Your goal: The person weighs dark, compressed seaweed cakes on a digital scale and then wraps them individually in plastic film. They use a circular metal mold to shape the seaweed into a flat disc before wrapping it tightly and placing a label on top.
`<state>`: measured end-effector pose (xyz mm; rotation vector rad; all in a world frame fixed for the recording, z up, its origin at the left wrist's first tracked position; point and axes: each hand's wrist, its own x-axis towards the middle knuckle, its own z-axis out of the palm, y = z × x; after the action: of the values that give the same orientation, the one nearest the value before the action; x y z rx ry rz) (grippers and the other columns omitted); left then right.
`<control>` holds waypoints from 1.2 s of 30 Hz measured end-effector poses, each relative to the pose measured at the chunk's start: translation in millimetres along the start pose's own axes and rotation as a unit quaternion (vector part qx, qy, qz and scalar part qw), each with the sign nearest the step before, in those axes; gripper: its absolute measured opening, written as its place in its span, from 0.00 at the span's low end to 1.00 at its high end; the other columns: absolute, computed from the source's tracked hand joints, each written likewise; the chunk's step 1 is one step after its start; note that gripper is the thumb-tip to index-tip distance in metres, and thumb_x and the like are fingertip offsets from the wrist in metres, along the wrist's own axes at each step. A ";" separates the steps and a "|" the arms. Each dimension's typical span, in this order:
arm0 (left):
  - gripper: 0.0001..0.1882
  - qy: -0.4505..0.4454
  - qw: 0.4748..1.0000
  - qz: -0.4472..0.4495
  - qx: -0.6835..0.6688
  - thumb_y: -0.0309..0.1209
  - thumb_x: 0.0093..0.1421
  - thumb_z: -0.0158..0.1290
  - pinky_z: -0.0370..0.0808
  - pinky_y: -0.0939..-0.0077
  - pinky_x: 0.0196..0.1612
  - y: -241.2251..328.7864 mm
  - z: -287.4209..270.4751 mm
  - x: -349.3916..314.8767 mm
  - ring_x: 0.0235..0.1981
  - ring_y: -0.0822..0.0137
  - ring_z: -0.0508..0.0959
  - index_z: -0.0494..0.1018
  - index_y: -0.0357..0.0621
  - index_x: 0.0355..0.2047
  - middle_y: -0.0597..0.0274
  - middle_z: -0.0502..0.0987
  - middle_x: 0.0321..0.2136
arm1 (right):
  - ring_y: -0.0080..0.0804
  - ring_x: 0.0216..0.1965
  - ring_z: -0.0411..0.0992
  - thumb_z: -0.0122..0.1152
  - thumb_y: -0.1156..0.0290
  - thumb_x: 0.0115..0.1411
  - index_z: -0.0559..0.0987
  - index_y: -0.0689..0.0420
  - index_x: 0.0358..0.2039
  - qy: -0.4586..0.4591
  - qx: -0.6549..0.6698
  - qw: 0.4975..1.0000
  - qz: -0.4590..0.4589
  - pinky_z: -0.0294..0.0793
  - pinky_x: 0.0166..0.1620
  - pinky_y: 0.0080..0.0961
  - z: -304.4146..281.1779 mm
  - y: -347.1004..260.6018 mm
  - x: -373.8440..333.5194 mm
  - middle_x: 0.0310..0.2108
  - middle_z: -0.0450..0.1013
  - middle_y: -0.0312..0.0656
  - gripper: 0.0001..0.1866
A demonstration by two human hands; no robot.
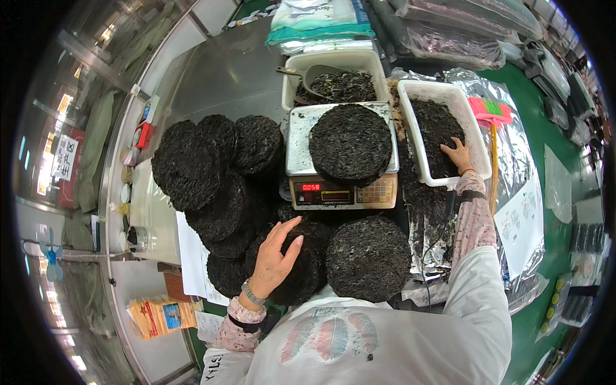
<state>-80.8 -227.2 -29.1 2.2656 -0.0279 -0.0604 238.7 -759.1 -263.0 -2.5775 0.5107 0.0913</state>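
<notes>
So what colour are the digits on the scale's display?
Red digits on the scale, head view.

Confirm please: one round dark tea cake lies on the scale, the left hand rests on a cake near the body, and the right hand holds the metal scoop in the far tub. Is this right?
Not quite. In the head view the right hand rests on the loose tea in the right white tub, not on the metal scoop, which lies untouched in the far tub. One tea cake does lie on the scale, and the left hand rests on a near cake.
</notes>
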 end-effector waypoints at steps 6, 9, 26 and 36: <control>0.19 0.027 0.999 -0.022 -0.041 0.31 0.70 0.54 0.70 0.60 0.65 -6.1 1.7 -3.1 0.58 0.48 0.78 0.74 0.39 0.58 0.48 0.80 0.55 | 0.64 0.72 0.54 0.73 0.48 0.56 0.76 0.50 0.63 0.041 0.149 0.966 -0.207 0.56 0.72 0.50 -48.8 -53.4 -34.0 0.70 0.56 0.64 0.37; 0.18 0.014 0.998 -0.022 -0.060 0.30 0.70 0.53 0.72 0.64 0.62 -3.8 11.5 2.0 0.58 0.51 0.79 0.75 0.38 0.58 0.48 0.80 0.55 | 0.63 0.74 0.50 0.74 0.50 0.57 0.77 0.49 0.61 0.043 0.129 0.911 -0.389 0.55 0.73 0.48 -68.3 -158.4 -113.5 0.72 0.51 0.66 0.33; 0.19 0.013 0.997 -0.043 -0.064 0.29 0.68 0.56 0.73 0.65 0.61 -21.4 7.4 -23.9 0.57 0.53 0.79 0.75 0.36 0.58 0.47 0.80 0.54 | 0.29 0.49 0.76 0.65 0.60 0.68 0.79 0.61 0.59 -0.033 0.243 0.964 -0.104 0.75 0.53 0.29 -116.1 -9.7 -170.4 0.53 0.79 0.42 0.24; 0.62 -0.230 0.931 0.015 0.282 0.51 0.51 0.70 0.42 0.36 0.74 -40.9 14.7 -93.5 0.76 0.33 0.40 0.46 0.37 0.75 0.32 0.39 0.75 | 0.61 0.74 0.52 0.81 0.54 0.48 0.67 0.54 0.70 -0.272 0.022 0.843 -0.463 0.52 0.72 0.59 -105.9 -129.6 -394.1 0.73 0.54 0.56 0.51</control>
<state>-174.9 -208.5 -66.6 2.7692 -0.3702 -0.6398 -81.6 -573.8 -47.7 -2.3120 -0.9261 0.4376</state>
